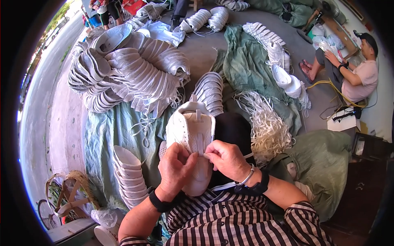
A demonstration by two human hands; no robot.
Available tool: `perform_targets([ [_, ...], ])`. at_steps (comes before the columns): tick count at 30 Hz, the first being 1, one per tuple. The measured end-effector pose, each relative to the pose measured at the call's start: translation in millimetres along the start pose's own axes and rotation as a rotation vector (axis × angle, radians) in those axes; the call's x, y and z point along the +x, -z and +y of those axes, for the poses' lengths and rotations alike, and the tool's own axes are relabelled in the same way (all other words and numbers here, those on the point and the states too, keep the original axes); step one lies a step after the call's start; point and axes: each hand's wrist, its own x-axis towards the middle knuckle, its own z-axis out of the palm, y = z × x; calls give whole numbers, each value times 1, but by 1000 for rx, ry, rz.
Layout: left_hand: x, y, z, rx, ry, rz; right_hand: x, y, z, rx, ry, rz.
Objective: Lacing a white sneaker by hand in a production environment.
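A white shoe upper lies over my lap, its heel opening away from me and its toe toward my body. My left hand is closed in a pinch at the left edge of the lacing area; its fingertips hide what lies between them. My right hand pinches a white shoelace at the right side of the tongue, close to my left fingertips. Part of a lace also hangs below my right wrist.
Nested white uppers form a large heap at the far left. A shorter stack stands left of my arm. A bundle of loose laces lies to the right. Green sheeting covers the floor. A seated person works at the right.
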Motion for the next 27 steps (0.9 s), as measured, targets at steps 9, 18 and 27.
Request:
perform_targets([
  [9,-4,11,-3,284,-477,32,-3,2,0,142,-95,-2],
  [18,5,36,17,503,-673,-175,1,-8,-12,-279,87,48],
  [27,5,96,-12,-648,-80,385,-13,56,-30,-65,96,-628],
])
